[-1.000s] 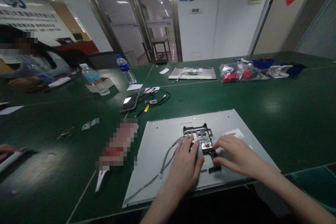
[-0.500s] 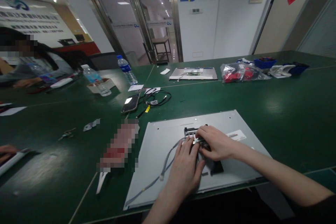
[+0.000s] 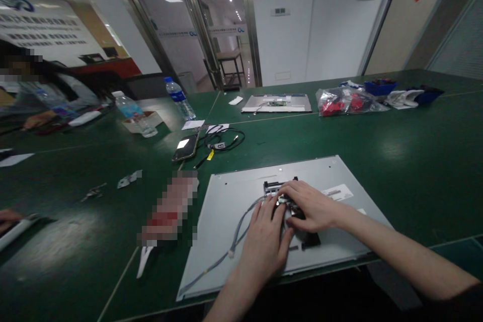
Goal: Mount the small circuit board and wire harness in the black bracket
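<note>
Bending left fingers and right fingers close together over black frame, directly underneath; cannot tell whether gripping, given hidden contact. Under frame and fingers, note pale panel, with grey cable running left of left fingers toward near corner. Farther out, left and beyond fingers on green bench, note phone, then blue-capped bottle.

Two flat panels, one bracket, three bottles

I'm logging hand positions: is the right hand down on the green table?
No, the right hand is over the black bracket on the pale panel, beside the left hand.
</note>
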A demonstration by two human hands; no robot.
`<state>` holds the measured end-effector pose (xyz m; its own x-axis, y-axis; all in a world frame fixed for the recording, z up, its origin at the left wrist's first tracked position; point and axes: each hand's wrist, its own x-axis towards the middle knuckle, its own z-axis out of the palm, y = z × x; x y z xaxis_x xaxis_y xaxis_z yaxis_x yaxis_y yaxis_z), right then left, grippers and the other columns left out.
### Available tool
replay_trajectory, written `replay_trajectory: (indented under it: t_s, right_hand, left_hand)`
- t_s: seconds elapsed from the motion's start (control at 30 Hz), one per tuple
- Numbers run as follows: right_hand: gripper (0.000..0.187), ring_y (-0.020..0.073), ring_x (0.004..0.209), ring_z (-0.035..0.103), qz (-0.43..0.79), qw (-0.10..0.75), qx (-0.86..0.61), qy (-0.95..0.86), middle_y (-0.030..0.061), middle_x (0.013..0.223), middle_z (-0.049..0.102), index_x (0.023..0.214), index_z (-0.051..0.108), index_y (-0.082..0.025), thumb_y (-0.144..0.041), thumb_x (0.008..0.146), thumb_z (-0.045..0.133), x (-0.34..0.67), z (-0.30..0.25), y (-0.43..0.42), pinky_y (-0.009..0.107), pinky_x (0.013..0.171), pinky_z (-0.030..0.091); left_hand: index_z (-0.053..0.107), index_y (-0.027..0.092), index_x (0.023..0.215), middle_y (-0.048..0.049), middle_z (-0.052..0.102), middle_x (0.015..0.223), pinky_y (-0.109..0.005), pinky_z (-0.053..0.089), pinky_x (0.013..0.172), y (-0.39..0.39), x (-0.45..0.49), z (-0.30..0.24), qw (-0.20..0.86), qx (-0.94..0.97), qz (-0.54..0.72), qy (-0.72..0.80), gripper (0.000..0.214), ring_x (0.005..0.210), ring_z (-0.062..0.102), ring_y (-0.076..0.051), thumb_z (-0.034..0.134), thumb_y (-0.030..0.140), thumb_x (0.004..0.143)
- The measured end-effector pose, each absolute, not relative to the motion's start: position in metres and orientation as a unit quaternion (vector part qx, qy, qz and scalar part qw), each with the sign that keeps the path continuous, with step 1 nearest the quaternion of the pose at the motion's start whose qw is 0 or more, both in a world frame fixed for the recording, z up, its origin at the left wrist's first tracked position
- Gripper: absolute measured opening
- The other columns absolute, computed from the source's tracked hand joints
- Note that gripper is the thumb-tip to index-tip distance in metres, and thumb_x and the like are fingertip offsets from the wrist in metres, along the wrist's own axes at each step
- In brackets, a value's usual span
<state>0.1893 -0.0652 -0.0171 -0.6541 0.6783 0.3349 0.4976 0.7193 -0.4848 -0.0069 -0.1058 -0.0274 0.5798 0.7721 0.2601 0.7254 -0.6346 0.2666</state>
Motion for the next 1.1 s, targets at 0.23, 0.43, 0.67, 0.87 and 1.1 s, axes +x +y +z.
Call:
replay_trajectory:
  t_s: [0.23, 0.43, 0.67, 0.87, 1.1]
  right_hand:
    - [0.058, 0.0278, 0.111, 0.049, 0.208, 0.252, -0.317, -0.891, 0.0133, 0.119, 0.055, 0.127, 0.045, -0.016, -0.030, 0.076, 0.069, 0.197, -0.015, -0.061, 0.044, 0.098, 0.040]
    - [0.058, 0.0265, 0.109, 0.051, 0.222, 0.245, -0.309, -0.892, 0.0126, 0.119, 0.058, 0.128, 0.045, -0.016, -0.032, 0.078, 0.070, 0.199, -0.014, -0.058, 0.043, 0.097, 0.041]
    - [0.057, 0.0250, 0.113, 0.052, 0.235, 0.254, -0.296, -0.890, 0.0118, 0.124, 0.058, 0.129, 0.046, -0.017, -0.031, 0.079, 0.071, 0.200, -0.017, -0.056, 0.042, 0.097, 0.041]
    - [0.068, 0.0259, 0.114, 0.052, 0.238, 0.274, -0.327, -0.872, 0.0123, 0.124, 0.058, 0.132, 0.046, -0.019, -0.039, 0.075, 0.076, 0.210, -0.012, -0.052, 0.043, 0.098, 0.042]
    - [0.040, 0.0246, 0.111, 0.054, 0.178, 0.318, -0.395, -0.844, 0.0099, 0.117, 0.062, 0.123, 0.053, -0.020, -0.025, 0.085, 0.063, 0.222, -0.008, -0.046, 0.045, 0.098, 0.040]
  left_hand:
    - [0.043, 0.020, 0.133, -0.0118, 0.039, 0.147, -0.050, 0.029, 0.114, -0.107, -0.007, -0.023, 0.072, 0.884, 0.167, 0.431, 0.046, 0.139, 0.030, -0.028, 0.055, 0.026, 0.089]
    - [0.043, 0.020, 0.133, -0.0118, 0.040, 0.146, -0.051, 0.030, 0.112, -0.107, -0.006, -0.023, 0.066, 0.883, 0.165, 0.435, 0.046, 0.139, 0.031, -0.029, 0.056, 0.026, 0.089]
    - [0.043, 0.020, 0.134, -0.0126, 0.041, 0.145, -0.052, 0.032, 0.110, -0.107, -0.006, -0.024, 0.055, 0.884, 0.167, 0.434, 0.047, 0.137, 0.034, -0.030, 0.055, 0.028, 0.089]
    - [0.043, 0.020, 0.135, -0.0128, 0.040, 0.146, -0.053, 0.031, 0.111, -0.107, -0.007, -0.026, 0.044, 0.885, 0.163, 0.433, 0.046, 0.138, 0.032, -0.030, 0.054, 0.029, 0.091]
    - [0.044, 0.019, 0.135, -0.0119, 0.041, 0.146, -0.051, 0.027, 0.114, -0.107, -0.008, -0.025, 0.039, 0.884, 0.152, 0.441, 0.048, 0.138, 0.032, -0.030, 0.055, 0.031, 0.090]
